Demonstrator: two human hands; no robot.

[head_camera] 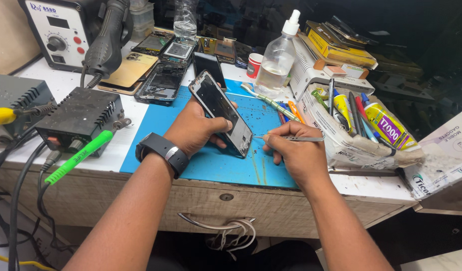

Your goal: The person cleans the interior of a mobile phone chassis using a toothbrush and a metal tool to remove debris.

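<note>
Bench: my cluttered white worktop [115,145], blue mat [216,163].
Packages: clear spray bottle [277,57] behind; yellow glue tube [391,125] right.
Phone frame [221,113]: dark, tilted, above mat.
Left hand [196,128]: my fingers wrap the frame.
Right hand [293,153]: my fingers pinch tweezers [291,138] at its lower edge.

Glossy phone frame [221,113], metal tweezers [296,138]

2 bare forearms enter from the bottom of the frame, no sleeves in view. Left wrist, centre-left of the frame: 1 black wristband [163,150] with a silver metal clasp. Right wrist, lower right: nothing worn. No gloves or rings.
</note>
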